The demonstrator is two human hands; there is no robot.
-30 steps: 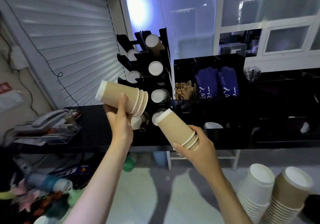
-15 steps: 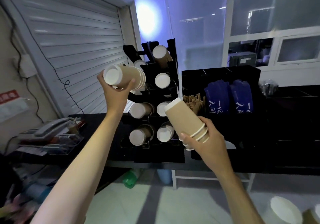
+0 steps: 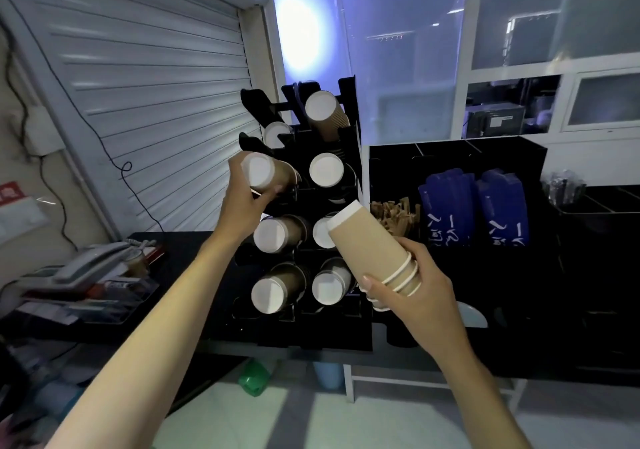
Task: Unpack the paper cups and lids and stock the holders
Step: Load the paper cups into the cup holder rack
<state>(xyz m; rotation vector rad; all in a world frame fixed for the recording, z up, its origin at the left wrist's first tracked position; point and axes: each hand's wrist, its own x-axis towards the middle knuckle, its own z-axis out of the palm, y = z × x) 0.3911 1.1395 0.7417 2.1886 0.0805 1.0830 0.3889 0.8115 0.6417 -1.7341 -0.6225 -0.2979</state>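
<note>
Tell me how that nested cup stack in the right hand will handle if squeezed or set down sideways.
The cup stack looks like thin ribbed paper, so probably light and crushable under a hard squeeze. Its round, tapered shape would likely roll in a curve. The right hand grips the rim end; nested cups may slide apart.

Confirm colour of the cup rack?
Black cup rack, clearest in the head view.

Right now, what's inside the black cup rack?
The black cup rack holds stacks of brown paper cups, white bases facing out, in its slots. The left hand holds another cup stack at a left slot. How deep each stack runs is hidden.
</note>
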